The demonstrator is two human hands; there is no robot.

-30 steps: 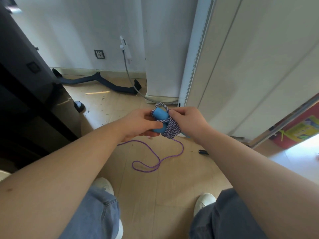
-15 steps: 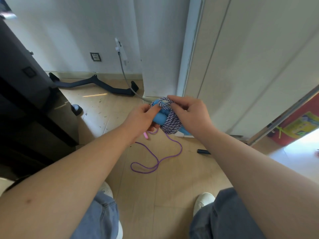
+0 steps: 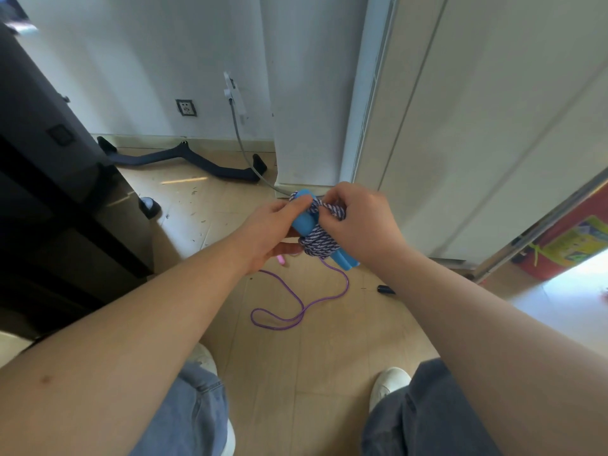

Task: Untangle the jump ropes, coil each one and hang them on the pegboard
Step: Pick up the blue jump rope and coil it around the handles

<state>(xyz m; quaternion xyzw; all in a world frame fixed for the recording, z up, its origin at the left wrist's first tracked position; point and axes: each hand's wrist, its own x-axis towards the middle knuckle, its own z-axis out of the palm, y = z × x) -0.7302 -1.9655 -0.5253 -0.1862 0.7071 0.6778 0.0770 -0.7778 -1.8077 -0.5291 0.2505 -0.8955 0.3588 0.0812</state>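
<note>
A jump rope with blue handles (image 3: 304,222) and a purple-and-white braided cord (image 3: 317,243) wound around them is held in front of me. My left hand (image 3: 273,230) grips the handles from the left. My right hand (image 3: 357,222) pinches the braided cord at the top of the bundle. A second, thin purple jump rope (image 3: 296,307) lies looped on the floor below, with a pink handle tip (image 3: 281,260) showing under my left hand. No pegboard is in view.
A dark cabinet (image 3: 56,179) stands at the left. A black bar (image 3: 184,161) and a grey cable (image 3: 243,149) lie by the wall. White panels (image 3: 460,126) rise ahead and right. A small black object (image 3: 385,289) lies on the floor. My shoes (image 3: 388,383) are below.
The bundle has tilted so the handles lie diagonally, lower ends now showing at the right. My right hand has shifted to the top of the cord.
</note>
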